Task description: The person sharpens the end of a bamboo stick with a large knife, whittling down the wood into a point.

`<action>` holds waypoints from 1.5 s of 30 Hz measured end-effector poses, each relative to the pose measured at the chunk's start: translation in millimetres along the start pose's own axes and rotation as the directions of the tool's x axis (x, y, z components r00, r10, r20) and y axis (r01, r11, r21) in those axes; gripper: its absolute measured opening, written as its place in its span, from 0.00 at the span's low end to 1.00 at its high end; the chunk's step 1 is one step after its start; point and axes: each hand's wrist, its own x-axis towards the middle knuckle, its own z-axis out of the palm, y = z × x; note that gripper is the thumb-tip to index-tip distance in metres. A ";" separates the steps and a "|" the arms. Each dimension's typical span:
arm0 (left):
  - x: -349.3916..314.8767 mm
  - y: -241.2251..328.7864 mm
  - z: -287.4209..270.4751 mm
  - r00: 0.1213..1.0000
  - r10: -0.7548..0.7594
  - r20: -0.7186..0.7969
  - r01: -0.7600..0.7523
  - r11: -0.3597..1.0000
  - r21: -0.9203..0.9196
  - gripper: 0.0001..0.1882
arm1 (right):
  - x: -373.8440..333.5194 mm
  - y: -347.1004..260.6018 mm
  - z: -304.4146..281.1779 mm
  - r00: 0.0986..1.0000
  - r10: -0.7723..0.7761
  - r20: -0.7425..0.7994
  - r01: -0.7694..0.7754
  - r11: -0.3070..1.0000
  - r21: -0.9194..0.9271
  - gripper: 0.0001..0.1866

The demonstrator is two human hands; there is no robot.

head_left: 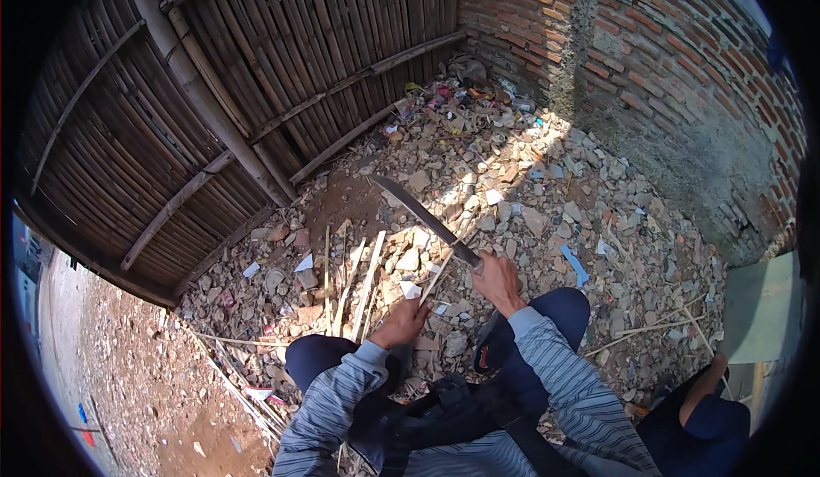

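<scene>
My right hand (499, 282) is wrapped round the handle of a machete (420, 210). Its long dark blade slants up and to the left above the rubble. Lower and to the left, my left hand (401, 323) is closed on a thin bamboo strip (438, 277), which rises up and right toward the blade near the handle. I cannot tell whether strip and blade touch. Several pale split bamboo strips (370, 282) lie on the stones just beyond my left hand, between it and the slatted wall.
A slatted bamboo wall (342, 41) with pole braces stands at the left, a brick wall (632, 76) at the right. Broken stones and litter (530, 221) cover the ground. Another person's bent leg (717, 417) is at lower right, near more strips (658, 327) and a greenish board (763, 310).
</scene>
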 end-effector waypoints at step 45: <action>-7.3 0.6 -23.4 0.980 -0.153 -0.131 0.154 0.988 -0.001 0.31 | 114.5 85.2 -64.3 0.926 0.323 0.197 -0.377 0.838 0.395 0.16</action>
